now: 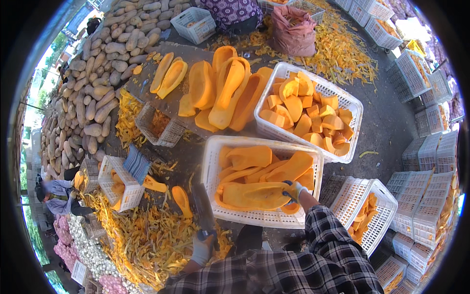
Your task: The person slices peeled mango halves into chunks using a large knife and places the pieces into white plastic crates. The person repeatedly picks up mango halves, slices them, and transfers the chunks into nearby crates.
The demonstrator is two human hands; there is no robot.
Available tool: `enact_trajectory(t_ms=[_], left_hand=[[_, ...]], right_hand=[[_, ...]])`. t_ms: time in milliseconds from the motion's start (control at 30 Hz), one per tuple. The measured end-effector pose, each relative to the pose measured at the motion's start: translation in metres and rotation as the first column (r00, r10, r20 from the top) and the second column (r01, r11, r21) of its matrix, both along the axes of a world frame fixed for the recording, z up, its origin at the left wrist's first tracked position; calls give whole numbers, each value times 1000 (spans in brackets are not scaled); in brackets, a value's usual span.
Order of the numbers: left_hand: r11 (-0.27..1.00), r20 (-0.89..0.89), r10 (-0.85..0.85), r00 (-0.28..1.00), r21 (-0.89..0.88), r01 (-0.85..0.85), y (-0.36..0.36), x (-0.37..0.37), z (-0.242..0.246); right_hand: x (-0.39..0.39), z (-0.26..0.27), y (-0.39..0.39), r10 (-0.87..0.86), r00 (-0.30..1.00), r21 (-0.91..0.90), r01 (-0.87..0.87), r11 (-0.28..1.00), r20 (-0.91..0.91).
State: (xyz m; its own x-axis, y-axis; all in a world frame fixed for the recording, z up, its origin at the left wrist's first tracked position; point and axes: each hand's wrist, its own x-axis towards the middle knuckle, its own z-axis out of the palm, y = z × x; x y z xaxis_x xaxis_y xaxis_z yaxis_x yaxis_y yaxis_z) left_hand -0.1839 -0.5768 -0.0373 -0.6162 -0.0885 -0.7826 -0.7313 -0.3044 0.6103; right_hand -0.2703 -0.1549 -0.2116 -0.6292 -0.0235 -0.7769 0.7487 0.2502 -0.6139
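My gloved left hand (202,248) grips a large cleaver (202,205) by its dark handle, blade pointing away from me. It is held over a heap of peelings, beside a white plastic crate (264,219). Inside that crate lie several peeled, halved squashes. My right hand (295,192), in a white and dark glove, reaches in and grips the right end of a hollowed squash half (253,196) on top. Beyond, more peeled squash halves (229,92) rest on a board (161,55). A second white crate (354,128) holds orange squash chunks (312,114).
Yellow peelings (158,235) cover the ground at left. Unpeeled squashes (91,95) form a big pile behind. A small crate (159,126) stands below the board; stacked crates (415,205) line the right. One co-worker (60,194) sits left, another (235,14) by a pink sack (293,35).
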Motion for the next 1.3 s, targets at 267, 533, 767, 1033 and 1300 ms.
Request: enact_trajectory(t_ms=[267, 533, 767, 1033, 1300], left_hand=[[957, -173, -214, 962, -233, 171, 19, -13, -21], [864, -422, -501, 756, -292, 410, 93, -19, 36], [731, -486, -650, 584, -191, 655, 211, 31, 79], [362, -584, -811, 32, -458, 812, 404, 81, 132], [236, -657, -705, -268, -573, 784, 524, 154, 109]], right_hand=[[72, 72, -61, -163, 965, 74, 181, 981, -207], [187, 140, 12, -629, 740, -347, 539, 767, -241], [365, 264, 99, -789, 494, -337, 720, 607, -366], [535, 272, 136, -974, -64, -476, 878, 48, -216], [593, 292, 143, -919, -233, -474, 879, -58, -319]])
